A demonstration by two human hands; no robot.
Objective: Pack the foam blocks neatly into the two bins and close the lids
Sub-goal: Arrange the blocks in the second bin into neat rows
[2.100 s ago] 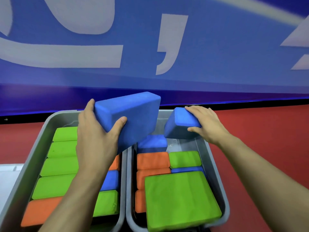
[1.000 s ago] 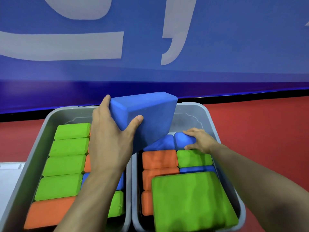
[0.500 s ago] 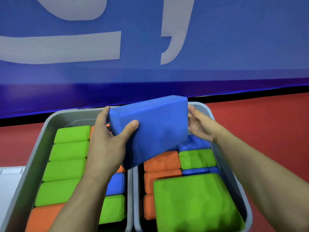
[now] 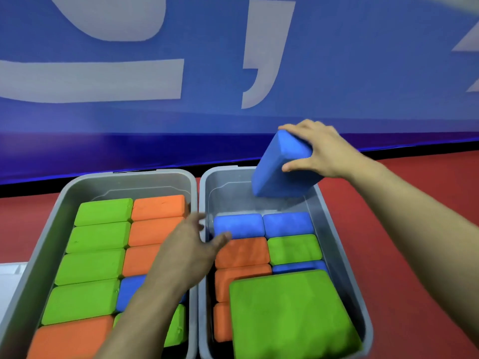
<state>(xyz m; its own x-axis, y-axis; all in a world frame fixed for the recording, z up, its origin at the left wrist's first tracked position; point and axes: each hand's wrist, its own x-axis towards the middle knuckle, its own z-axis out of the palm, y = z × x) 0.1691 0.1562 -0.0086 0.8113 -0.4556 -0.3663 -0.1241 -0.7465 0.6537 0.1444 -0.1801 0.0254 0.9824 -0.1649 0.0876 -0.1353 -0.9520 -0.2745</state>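
Two grey bins stand side by side on the red floor. The left bin point(image 4: 64, 200) holds rows of green, orange and blue foam blocks. The right bin point(image 4: 337, 229) holds small blue, orange and green blocks, with a large green block point(image 4: 290, 314) lying on top at the front. My right hand point(image 4: 318, 149) grips a large blue block point(image 4: 280, 167), tilted on end over the right bin's far right corner. My left hand point(image 4: 191, 244) hovers empty with relaxed fingers over the wall between the bins.
A blue banner with white lettering point(image 4: 233, 60) rises just behind the bins. Red floor point(image 4: 414, 203) spreads to the right. A white surface point(image 4: 7, 278) shows at the left edge. No lids are visible.
The large blue block passed from my left hand to my right hand and swung up to the right bin's far right corner. My left hand let go and dropped lower.
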